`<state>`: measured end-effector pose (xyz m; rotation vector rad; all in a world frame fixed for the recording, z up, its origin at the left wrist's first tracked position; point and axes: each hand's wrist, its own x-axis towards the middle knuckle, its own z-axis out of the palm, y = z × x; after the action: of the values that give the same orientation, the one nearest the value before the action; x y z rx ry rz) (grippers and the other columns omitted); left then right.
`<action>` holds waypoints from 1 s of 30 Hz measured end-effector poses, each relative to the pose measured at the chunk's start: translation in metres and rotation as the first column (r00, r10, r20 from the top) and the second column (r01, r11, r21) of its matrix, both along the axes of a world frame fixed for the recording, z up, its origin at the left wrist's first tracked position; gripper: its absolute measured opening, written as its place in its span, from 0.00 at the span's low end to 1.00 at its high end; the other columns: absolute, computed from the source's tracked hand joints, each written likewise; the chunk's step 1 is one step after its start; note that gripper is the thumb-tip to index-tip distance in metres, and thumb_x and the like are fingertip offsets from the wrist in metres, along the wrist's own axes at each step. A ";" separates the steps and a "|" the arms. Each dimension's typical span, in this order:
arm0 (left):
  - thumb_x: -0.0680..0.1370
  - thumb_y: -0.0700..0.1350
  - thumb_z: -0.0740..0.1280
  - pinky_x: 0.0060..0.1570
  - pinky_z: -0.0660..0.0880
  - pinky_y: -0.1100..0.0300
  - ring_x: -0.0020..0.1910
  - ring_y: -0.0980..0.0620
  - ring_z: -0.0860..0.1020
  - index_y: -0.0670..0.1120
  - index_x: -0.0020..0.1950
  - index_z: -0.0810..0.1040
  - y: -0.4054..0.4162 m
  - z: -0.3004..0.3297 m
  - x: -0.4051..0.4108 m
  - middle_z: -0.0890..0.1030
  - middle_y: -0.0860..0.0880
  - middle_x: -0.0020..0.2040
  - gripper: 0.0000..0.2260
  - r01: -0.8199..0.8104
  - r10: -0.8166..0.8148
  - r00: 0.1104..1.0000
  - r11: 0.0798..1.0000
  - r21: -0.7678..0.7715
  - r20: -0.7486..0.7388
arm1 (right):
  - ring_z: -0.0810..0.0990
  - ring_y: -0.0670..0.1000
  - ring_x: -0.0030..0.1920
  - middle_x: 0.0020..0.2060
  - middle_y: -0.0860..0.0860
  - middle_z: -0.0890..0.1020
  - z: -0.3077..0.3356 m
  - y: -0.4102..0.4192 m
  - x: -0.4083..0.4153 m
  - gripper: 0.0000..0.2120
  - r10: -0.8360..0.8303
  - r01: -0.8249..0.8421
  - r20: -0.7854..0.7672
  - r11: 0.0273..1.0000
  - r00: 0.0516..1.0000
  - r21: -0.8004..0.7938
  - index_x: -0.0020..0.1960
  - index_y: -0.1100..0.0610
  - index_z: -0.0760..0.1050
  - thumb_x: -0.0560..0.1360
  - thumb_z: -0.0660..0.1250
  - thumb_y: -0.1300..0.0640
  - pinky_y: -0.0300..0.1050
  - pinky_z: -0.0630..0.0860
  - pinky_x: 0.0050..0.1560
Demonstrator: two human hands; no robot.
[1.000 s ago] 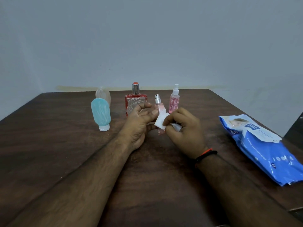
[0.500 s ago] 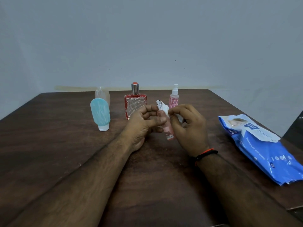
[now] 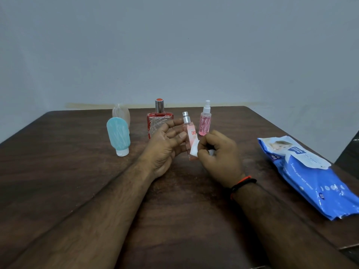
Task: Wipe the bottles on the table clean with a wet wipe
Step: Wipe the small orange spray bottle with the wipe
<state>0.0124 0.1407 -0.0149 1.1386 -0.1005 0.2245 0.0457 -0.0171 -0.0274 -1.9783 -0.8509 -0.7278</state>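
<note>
Standing at the far left of the dark wooden worktop (image 3: 58, 171): a teal squeeze bottle (image 3: 117, 135), resting cap-down on its white cap. Peeking out just behind it: a clear bottle (image 3: 121, 113), partly hidden, details hard to make out. Standing further right, near the back: a red perfume bottle (image 3: 159, 121) with a silver neck and a red-topped cap, its lower right corner covered by the left hand (image 3: 165, 144).

Reaching in from the lower left: the left hand, palm turned inward, fingers (image 3: 177, 137) curling round the slim pink spray bottle (image 3: 190, 133) and holding it upright above the worktop, silver nozzle up, red lettering facing the camera. Pressing against the lower right side of that bottle: a folded white wet wipe (image 3: 194, 149), being pinched between thumb and curled fingers of the right hand (image 3: 217, 154). Showing through the gap in that fist: another bit of white wipe. Circling the right wrist: a black and orange band (image 3: 242, 183).

Standing just behind the right hand, near the back edge: a small pink spray bottle (image 3: 205, 122) with a white pump top, apart from both hands.

Lying flat at the far right, well apart from the bottles: a blue wet-wipe pack (image 3: 314, 181), its white flap lifted slightly.
</note>
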 end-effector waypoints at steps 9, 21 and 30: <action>0.77 0.31 0.66 0.49 0.81 0.51 0.53 0.47 0.82 0.40 0.68 0.72 -0.005 -0.004 0.000 0.83 0.42 0.58 0.19 0.065 -0.064 0.998 0.989 0.133 -0.016 | 0.77 0.46 0.47 0.45 0.52 0.80 0.004 -0.003 0.002 0.08 -0.046 0.030 0.083 0.983 0.996 0.179 0.46 0.60 0.80 0.72 0.67 0.70 0.32 0.73 0.48; 0.77 0.30 0.65 0.37 0.81 0.54 0.42 0.49 0.83 0.41 0.54 0.73 -0.010 -0.006 -0.002 0.80 0.44 0.49 0.09 0.079 -0.081 0.997 0.981 0.178 0.004 | 0.79 0.51 0.57 0.55 0.46 0.81 0.004 -0.002 0.001 0.18 -0.003 -0.011 0.100 0.989 0.995 0.147 0.59 0.56 0.82 0.75 0.62 0.69 0.36 0.74 0.60; 0.74 0.29 0.69 0.43 0.81 0.47 0.50 0.44 0.80 0.42 0.54 0.75 -0.013 -0.006 0.001 0.81 0.42 0.50 0.13 -0.083 0.072 0.996 0.966 0.245 0.052 | 0.80 0.45 0.55 0.52 0.49 0.83 0.002 -0.002 0.004 0.17 0.053 -0.024 -0.107 0.967 0.993 0.253 0.59 0.50 0.81 0.75 0.65 0.66 0.38 0.78 0.56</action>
<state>0.0130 0.1273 -0.0213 1.3878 -0.1244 0.3129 0.0498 -0.0189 -0.0250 -1.7539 -0.6914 -0.6594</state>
